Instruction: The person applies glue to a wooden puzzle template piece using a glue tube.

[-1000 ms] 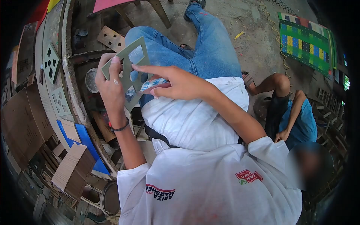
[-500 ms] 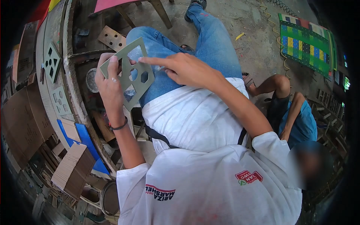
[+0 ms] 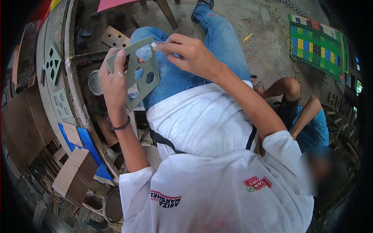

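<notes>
- Left hand (image 3: pixel 113 83) grips a grey-green cutout panel (image 3: pixel 136 72) by its left edge, thumb pressed on the front face, so it's firmly held up over the lap.
- The panel has hexagon and diamond-ish holes cut through it; blue jeans (image 3: pixel 217 50) show through them.
- Right hand (image 3: pixel 190 54) sits at the panel's far right corner, fingers pinched narrow. Looks like it's nipping something small and pale right at the edge, but it's too tiny to say what.
- A black wristband (image 3: pixel 121 126) is on the left wrist.
- Off to the left, two more cutout boards (image 3: pixel 53 64) lie on the curved workbench (image 3: pixel 75 89), with a stack of cardboard (image 3: pixel 74 174) nearer in.
- Another person in a blue shirt (image 3: pixel 311 128) crouches on the right, near a chequered green mat (image 3: pixel 314 42) on the floor.
</notes>
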Demonstrator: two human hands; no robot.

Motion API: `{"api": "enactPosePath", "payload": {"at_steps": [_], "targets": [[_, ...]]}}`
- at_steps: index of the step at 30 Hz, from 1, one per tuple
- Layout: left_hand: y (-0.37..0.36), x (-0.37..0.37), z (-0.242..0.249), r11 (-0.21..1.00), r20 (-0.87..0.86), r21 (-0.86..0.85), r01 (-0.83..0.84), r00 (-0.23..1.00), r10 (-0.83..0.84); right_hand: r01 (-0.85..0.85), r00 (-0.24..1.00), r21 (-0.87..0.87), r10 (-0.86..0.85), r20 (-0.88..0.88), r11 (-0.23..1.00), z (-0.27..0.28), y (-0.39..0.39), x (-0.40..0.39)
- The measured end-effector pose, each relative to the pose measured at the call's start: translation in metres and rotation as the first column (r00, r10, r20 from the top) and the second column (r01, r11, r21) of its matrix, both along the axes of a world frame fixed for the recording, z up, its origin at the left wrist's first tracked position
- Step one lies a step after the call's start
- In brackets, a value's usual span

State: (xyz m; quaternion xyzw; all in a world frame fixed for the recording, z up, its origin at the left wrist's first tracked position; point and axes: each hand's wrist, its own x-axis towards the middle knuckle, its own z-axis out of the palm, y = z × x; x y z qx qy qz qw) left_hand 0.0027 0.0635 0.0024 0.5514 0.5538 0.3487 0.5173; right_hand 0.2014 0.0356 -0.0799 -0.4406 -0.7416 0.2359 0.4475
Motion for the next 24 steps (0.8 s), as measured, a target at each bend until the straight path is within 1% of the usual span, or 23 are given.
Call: {"api": "enactPosePath", "payload": {"at_steps": [2, 3, 5, 6, 8, 10, 15, 17, 20, 21, 24], "targets": [[0.004, 0.001, -0.001, 1.000, 0.010, -0.010, 0.013, 1.000, -0.013, 0.003, 0.999, 0.053, 0.000, -0.050, 0.999, -0.002, 0.003, -0.007], [0.006, 0.000, -0.002, 1.000, -0.002, -0.008, 0.025, 1.000, -0.025, -0.001, 0.999, 0.053, 0.004, -0.053, 0.999, -0.006, 0.003, -0.009], [0.007, -0.001, -0.003, 0.999, -0.013, -0.006, 0.038, 0.999, -0.038, -0.008, 0.997, -0.013, 0.007, -0.080, 1.000, -0.018, 0.004, -0.009], [0.009, -0.002, -0.003, 0.999, -0.026, -0.005, 0.036, 0.999, -0.036, -0.009, 0.997, -0.011, 0.008, -0.079, 1.000, -0.026, 0.002, -0.009], [0.010, -0.002, -0.003, 0.999, -0.036, -0.006, 0.037, 0.999, -0.037, -0.072, 0.996, -0.049, 0.069, -0.049, 0.996, -0.040, -0.004, -0.007], [0.010, -0.002, -0.002, 0.999, 0.001, -0.012, 0.044, 0.999, -0.044, -0.047, 0.997, -0.032, 0.045, -0.061, 0.998, -0.034, -0.007, -0.005], [0.010, -0.002, 0.000, 1.000, 0.014, -0.017, 0.019, 1.000, -0.019, 0.003, 0.997, -0.035, -0.006, -0.078, 0.999, -0.022, -0.009, -0.002], [0.010, -0.002, 0.000, 1.000, 0.011, -0.023, 0.020, 1.000, -0.020, 0.041, 0.999, -0.058, -0.041, 0.005, 0.997, -0.017, -0.011, -0.003], [0.012, -0.002, -0.001, 0.999, -0.006, -0.021, 0.039, 0.999, -0.039, 0.019, 0.999, -0.086, -0.016, 0.035, 0.996, -0.015, -0.009, 0.001], [0.013, -0.004, -0.005, 0.999, 0.002, -0.025, 0.020, 1.000, -0.020, 0.019, 0.999, -0.088, -0.017, 0.034, 0.996, -0.011, -0.009, 0.002], [0.017, -0.006, -0.006, 0.999, 0.030, -0.038, 0.012, 0.999, -0.011, -0.002, 0.999, -0.037, 0.004, 0.038, 0.999, -0.004, -0.005, 0.003]]}}
